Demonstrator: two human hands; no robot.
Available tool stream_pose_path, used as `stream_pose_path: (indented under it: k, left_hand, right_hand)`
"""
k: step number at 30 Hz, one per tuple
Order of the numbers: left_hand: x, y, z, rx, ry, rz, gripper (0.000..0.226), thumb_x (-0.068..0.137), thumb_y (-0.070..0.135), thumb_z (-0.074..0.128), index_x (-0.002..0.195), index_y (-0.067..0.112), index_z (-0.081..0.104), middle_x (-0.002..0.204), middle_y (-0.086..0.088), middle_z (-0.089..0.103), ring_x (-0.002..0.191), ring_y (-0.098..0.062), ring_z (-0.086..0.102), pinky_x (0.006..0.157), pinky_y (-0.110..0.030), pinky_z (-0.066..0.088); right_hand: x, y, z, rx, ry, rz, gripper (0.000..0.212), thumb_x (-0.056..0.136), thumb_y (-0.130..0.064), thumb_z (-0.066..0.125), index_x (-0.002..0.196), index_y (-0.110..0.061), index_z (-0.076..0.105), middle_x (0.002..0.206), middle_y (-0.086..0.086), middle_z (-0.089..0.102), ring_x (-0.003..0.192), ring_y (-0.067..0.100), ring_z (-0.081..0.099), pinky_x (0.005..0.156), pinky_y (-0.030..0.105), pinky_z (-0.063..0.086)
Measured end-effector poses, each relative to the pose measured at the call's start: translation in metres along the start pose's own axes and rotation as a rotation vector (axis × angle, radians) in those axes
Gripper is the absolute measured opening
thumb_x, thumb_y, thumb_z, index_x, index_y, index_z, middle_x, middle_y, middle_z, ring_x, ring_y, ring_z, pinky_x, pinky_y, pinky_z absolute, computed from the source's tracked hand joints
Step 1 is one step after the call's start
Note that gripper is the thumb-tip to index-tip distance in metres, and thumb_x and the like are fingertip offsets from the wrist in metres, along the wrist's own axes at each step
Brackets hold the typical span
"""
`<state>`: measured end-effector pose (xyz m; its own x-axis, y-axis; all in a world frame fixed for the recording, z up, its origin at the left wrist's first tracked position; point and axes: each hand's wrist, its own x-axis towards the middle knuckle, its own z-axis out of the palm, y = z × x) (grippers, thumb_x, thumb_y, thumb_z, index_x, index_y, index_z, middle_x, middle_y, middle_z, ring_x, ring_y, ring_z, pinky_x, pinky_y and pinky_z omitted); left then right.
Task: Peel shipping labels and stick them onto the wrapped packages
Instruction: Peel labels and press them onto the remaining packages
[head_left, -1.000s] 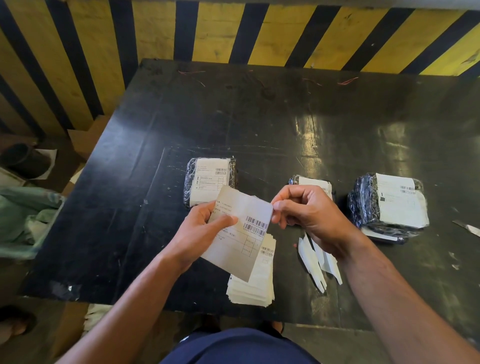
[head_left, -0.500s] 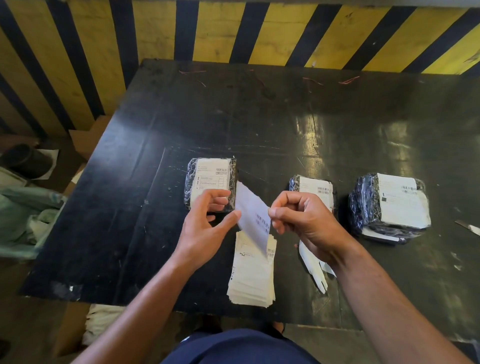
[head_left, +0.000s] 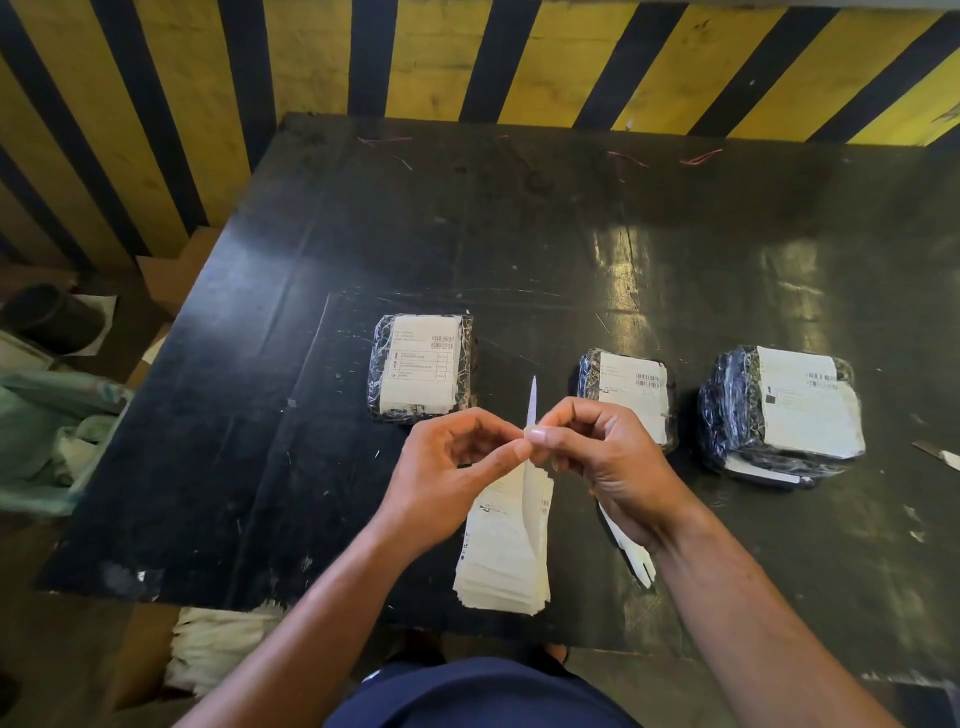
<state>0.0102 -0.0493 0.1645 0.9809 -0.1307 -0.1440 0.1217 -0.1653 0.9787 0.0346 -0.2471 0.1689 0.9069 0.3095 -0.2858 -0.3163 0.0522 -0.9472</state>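
Scuffed glossy black tabletop (head_left: 363, 249), yellow wall (head_left: 441, 57) with black diagonal stripes, three packages (head_left: 421, 366) in clear wrap over dark contents, cream labels (head_left: 506, 551) with black barcodes, pale green sack (head_left: 47, 436), navy clothing (head_left: 483, 696)

We see two bare arms with no sleeves, a left hand (head_left: 451, 467) and a right hand (head_left: 605, 462) without gloves or rings, and dark blue clothing (head_left: 483, 693) near us.
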Motion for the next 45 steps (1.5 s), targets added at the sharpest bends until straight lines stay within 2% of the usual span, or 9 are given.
stream_pose_path:
  k: [10, 16, 19, 27, 31, 37, 40, 43, 45]
  left_hand:
    - [0.009, -0.012, -0.003, -0.285, 0.131, -0.250, 0.009, 0.102, 0.012, 0.065, 0.095, 0.007, 0.066, 0.094, -0.003, 0.078, 0.086, -0.016, 0.075, 0.094, -0.039, 0.059]
    - [0.013, -0.018, -0.016, -0.417, 0.231, -0.312, 0.014, 0.103, 0.010, 0.061, 0.090, 0.012, 0.063, 0.101, -0.010, 0.077, 0.097, -0.025, 0.072, 0.089, -0.037, 0.058]
    - [0.014, -0.019, -0.020, -0.446, 0.281, -0.322, 0.017, 0.104, 0.008, 0.060, 0.088, 0.014, 0.062, 0.096, -0.005, 0.079, 0.095, -0.022, 0.074, 0.086, -0.036, 0.057]
    - [0.020, -0.024, -0.035, -0.516, 0.422, -0.316, 0.010, 0.106, 0.013, 0.057, 0.108, 0.010, 0.066, 0.101, 0.000, 0.081, 0.094, -0.017, 0.076, 0.084, -0.031, 0.057]
    - [0.024, -0.027, -0.041, -0.579, 0.500, -0.317, 0.013, 0.105, 0.012, 0.056, 0.103, 0.011, 0.068, 0.098, -0.004, 0.081, 0.095, -0.021, 0.074, 0.086, -0.033, 0.057]
    - [0.028, -0.030, -0.053, -0.647, 0.564, -0.305, 0.014, 0.106, 0.014, 0.052, 0.106, 0.012, 0.066, 0.104, -0.004, 0.079, 0.100, -0.020, 0.074, 0.086, -0.033, 0.058]
    - [0.028, -0.028, -0.060, -0.680, 0.570, -0.304, 0.017, 0.106, 0.016, 0.051, 0.105, 0.014, 0.067, 0.101, -0.003, 0.079, 0.101, -0.020, 0.074, 0.089, -0.035, 0.058]
    - [0.027, -0.030, -0.064, -0.636, 0.550, -0.315, 0.015, 0.107, 0.017, 0.051, 0.101, 0.016, 0.065, 0.097, -0.001, 0.079, 0.102, -0.021, 0.072, 0.091, -0.037, 0.058]
    - [0.025, -0.034, -0.063, -0.595, 0.537, -0.334, 0.014, 0.106, 0.017, 0.052, 0.100, 0.016, 0.064, 0.098, -0.002, 0.078, 0.102, -0.023, 0.072, 0.090, -0.037, 0.057]
  right_hand:
    - [0.002, 0.010, -0.005, 0.138, 0.154, 0.093, 0.016, 0.096, -0.008, 0.070, 0.080, -0.012, 0.071, 0.086, 0.012, 0.073, 0.084, 0.020, 0.071, 0.079, 0.032, 0.049]
    - [0.002, 0.021, -0.020, 0.310, 0.233, 0.123, 0.027, 0.095, -0.006, 0.068, 0.072, -0.016, 0.073, 0.082, 0.014, 0.072, 0.077, 0.018, 0.071, 0.075, 0.023, 0.058]
    - [0.002, 0.025, -0.030, 0.337, 0.257, 0.118, 0.033, 0.097, -0.002, 0.063, 0.069, -0.016, 0.073, 0.077, 0.010, 0.073, 0.074, 0.017, 0.070, 0.081, 0.028, 0.057]
    - [-0.002, 0.035, -0.062, 0.432, 0.393, 0.135, 0.011, 0.096, -0.001, 0.063, 0.087, -0.005, 0.069, 0.087, 0.019, 0.076, 0.080, 0.022, 0.075, 0.073, 0.022, 0.061]
    - [-0.005, 0.043, -0.075, 0.508, 0.465, 0.140, 0.008, 0.097, 0.000, 0.062, 0.100, -0.001, 0.069, 0.088, 0.016, 0.078, 0.078, 0.020, 0.076, 0.072, 0.022, 0.061]
    - [-0.013, 0.045, -0.093, 0.622, 0.636, 0.160, 0.011, 0.096, -0.003, 0.061, 0.090, -0.008, 0.068, 0.077, 0.006, 0.076, 0.070, 0.016, 0.072, 0.068, 0.023, 0.062]
    - [-0.019, 0.046, -0.112, 0.723, 0.761, 0.069, 0.010, 0.096, -0.007, 0.060, 0.090, -0.012, 0.066, 0.080, 0.003, 0.073, 0.075, 0.016, 0.072, 0.070, 0.025, 0.062]
    - [-0.025, 0.045, -0.128, 0.631, 0.775, -0.050, 0.010, 0.089, -0.009, 0.061, 0.086, -0.018, 0.064, 0.088, 0.001, 0.067, 0.082, 0.015, 0.068, 0.078, 0.028, 0.056]
    - [-0.028, 0.043, -0.128, 0.435, 0.731, -0.087, 0.021, 0.090, -0.005, 0.059, 0.075, -0.019, 0.060, 0.080, 0.000, 0.061, 0.076, 0.014, 0.062, 0.075, 0.026, 0.053]
